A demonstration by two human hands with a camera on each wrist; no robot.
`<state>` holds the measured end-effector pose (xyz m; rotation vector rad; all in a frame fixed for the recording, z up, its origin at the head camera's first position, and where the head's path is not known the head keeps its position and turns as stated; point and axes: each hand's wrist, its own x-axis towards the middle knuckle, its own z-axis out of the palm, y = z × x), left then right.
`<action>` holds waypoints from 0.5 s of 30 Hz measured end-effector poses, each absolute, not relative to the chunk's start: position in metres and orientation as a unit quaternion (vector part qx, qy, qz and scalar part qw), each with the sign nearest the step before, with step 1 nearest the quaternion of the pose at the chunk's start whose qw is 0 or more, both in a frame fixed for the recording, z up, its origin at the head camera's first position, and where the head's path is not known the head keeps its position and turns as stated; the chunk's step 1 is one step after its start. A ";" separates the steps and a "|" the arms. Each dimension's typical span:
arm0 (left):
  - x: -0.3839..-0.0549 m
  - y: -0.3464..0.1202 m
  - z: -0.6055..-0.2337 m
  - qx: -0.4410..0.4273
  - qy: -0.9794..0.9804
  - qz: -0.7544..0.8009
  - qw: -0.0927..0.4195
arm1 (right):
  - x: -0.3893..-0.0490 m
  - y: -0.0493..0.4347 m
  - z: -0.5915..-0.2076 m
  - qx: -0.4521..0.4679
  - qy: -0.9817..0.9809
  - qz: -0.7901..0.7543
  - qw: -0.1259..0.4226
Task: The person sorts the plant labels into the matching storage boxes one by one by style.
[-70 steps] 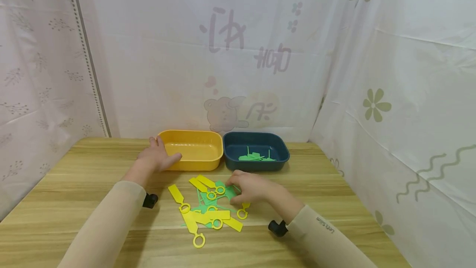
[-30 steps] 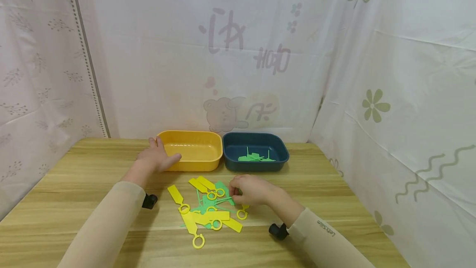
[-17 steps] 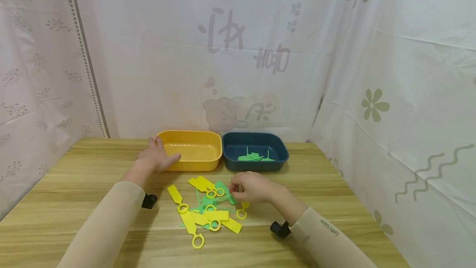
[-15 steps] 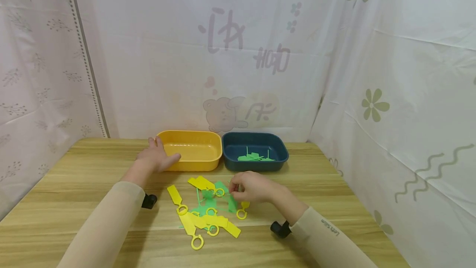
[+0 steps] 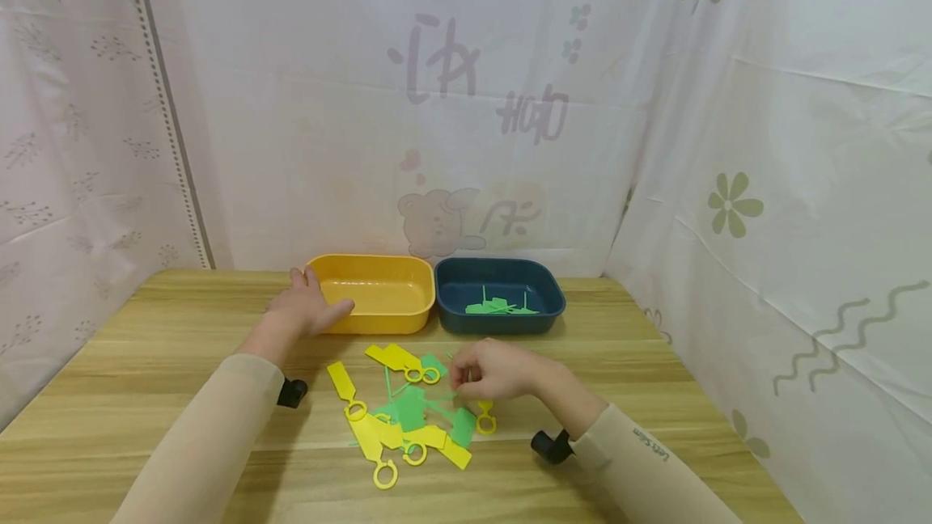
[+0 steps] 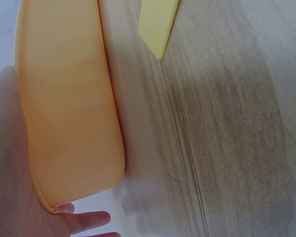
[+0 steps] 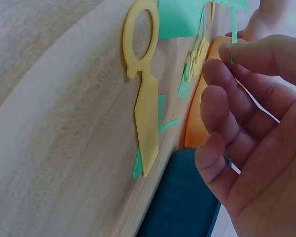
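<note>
My left hand point(image 5: 302, 307) rests on the left end of the yellow bin point(image 5: 379, 324), its fingers extended and the thumb by the front rim. In the left wrist view the fingers stick out straight past the bin's corner. Over the pile's right side, my right hand point(image 5: 502, 370) pinches the thin stem of a green plant tag point(image 7: 234, 32) between thumb and index finger. Below lies a mixed pile of flat green tags point(image 5: 411, 408) and yellow ring tags point(image 5: 369, 439). One yellow ring tag point(image 7: 147, 113) lies close to the right hand.
A navy bin point(image 5: 502, 324) stands against the yellow bin's right side, with several green tags point(image 5: 498, 307) inside. Both bins sit near the back of the wooden table point(image 5: 619, 443). Patterned white curtains point(image 5: 291, 103) hang behind and at the sides.
The right hand has closed on a green stem and pulled it slightly from the pile. Nearby green and yellow tags shifted, some toward the front. The left hand has kept its place.
</note>
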<state>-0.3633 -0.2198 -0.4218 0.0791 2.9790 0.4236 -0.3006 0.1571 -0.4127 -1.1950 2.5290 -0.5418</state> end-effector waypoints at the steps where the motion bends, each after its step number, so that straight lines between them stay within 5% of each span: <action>1: -0.364 -0.220 -0.422 0.026 0.988 0.141 0.066 | -0.300 0.157 -0.412 -0.412 0.880 -0.189 0.143; 15: -0.369 -0.221 -0.427 0.024 0.987 0.144 0.070 | -0.308 0.165 -0.395 -0.337 0.916 -0.218 0.002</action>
